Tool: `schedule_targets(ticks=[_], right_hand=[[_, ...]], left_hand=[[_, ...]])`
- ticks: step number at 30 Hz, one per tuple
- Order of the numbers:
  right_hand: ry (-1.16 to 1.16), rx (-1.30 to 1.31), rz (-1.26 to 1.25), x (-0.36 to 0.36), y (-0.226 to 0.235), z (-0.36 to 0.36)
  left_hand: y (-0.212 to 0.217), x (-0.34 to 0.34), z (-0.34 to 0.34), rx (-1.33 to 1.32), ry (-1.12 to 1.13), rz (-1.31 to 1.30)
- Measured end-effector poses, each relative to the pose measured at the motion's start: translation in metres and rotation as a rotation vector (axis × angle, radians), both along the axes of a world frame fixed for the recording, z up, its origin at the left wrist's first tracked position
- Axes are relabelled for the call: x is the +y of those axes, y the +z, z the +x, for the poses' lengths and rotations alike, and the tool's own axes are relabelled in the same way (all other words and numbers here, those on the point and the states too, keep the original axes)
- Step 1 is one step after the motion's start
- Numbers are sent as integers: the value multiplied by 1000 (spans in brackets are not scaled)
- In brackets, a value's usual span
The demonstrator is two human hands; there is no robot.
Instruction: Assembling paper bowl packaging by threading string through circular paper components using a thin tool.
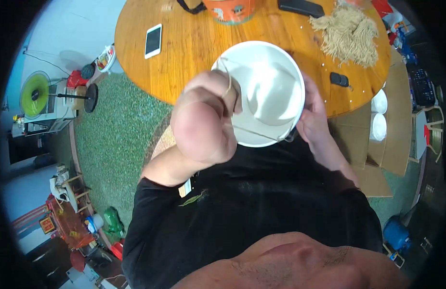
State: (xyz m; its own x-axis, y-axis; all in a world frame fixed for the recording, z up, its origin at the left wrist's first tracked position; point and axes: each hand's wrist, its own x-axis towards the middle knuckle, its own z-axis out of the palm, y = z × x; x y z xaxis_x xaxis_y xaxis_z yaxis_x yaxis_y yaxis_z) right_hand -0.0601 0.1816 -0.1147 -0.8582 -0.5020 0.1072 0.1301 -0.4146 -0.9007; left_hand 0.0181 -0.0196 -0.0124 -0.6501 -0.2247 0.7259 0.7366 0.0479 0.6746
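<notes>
No readable text, brands or numbers in view. Orange bucket (pixel 230 10) at the table's (pixel 194 43) far side carries printed pictures; red-and-yellow panel (pixel 47 224), near left, is too small to read.

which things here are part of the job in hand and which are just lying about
Likely in use:
white bucket, at right hand
thin cord, at left hand
perhaps tan cord bundle

Likely lying about:
white phone
small black object
green fan

White round bucket (pixel 276 91), glossy inside, mouth facing up at you. Thin handle (pixel 254 133) raised across mouth, caught in your left hand (pixel 203 115); outer wall against your right hand (pixel 313 115), near table (pixel 194 48) edge.
</notes>
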Motion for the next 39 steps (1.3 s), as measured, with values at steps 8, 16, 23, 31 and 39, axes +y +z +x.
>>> schedule_targets(ticks=[8, 16, 23, 31, 39], right_hand=[[467, -346, -494, -3, -3, -15], [424, -282, -239, 20, 37, -33], [-24, 78, 163, 67, 112, -114], [-314, 872, 734, 118, 265, -332], [-255, 923, 1168, -44, 364, -358]], left_hand=[[12, -5, 10, 60, -281, -51], [4, -20, -5, 317, -81, -217], [-14, -46, -14, -1, 280, -604], [-92, -73, -39, -508, 373, -664], [-86, -79, -44, -605, 284, -579]])
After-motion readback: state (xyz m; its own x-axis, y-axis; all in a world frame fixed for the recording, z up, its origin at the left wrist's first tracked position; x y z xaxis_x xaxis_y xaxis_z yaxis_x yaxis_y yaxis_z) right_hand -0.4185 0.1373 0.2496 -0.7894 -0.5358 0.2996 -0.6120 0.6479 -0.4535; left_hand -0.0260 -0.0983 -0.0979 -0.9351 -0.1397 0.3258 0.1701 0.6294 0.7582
